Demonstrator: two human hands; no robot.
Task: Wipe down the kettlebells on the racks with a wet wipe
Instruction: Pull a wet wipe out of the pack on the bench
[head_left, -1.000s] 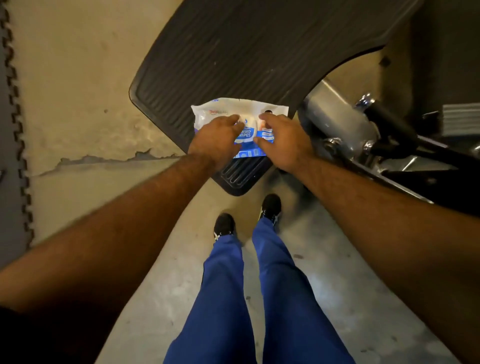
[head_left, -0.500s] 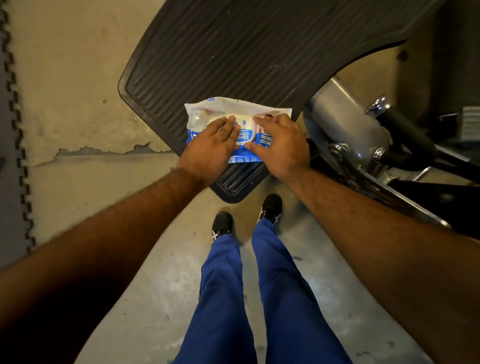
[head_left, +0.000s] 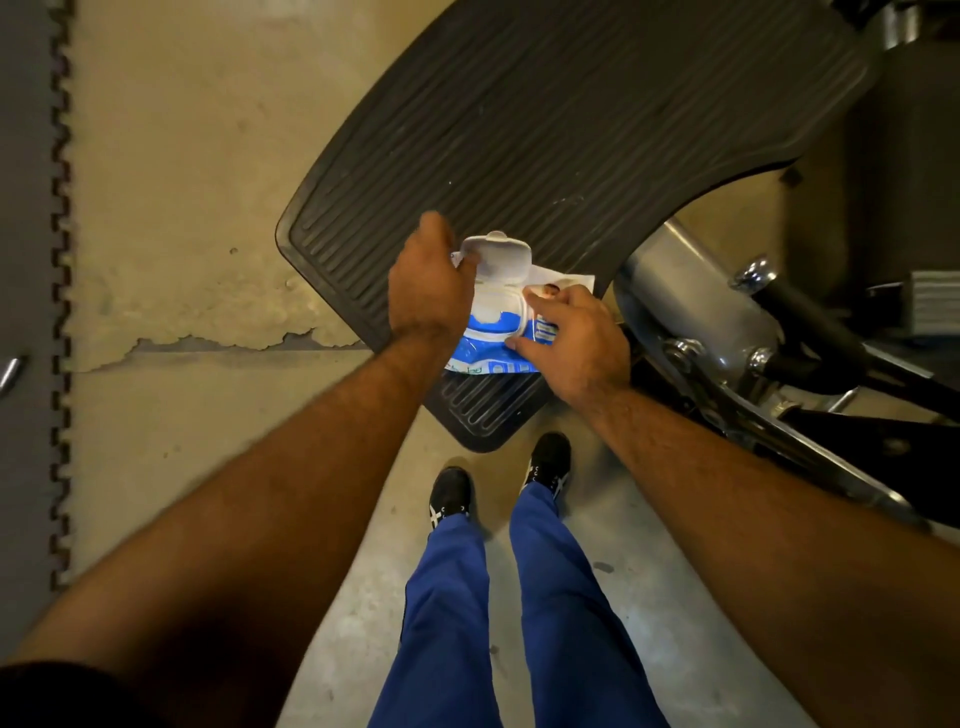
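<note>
Two hands on crinkly wipes pack (head_left: 488, 345): left hand (head_left: 428, 283) pinches rigid oval lid (head_left: 501, 257); right hand (head_left: 576, 343) fingers grip pack.

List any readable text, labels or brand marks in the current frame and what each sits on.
Wipes pack: white lettering along the blue near edge, partly cut off by the right hand, not readable.
Wipes pack, small label by the right fingertips: too small and blurred to read.
Open flip lid, held up by the left hand: no print visible.
Ribbed black mat, floor, shoes: no text.
</note>
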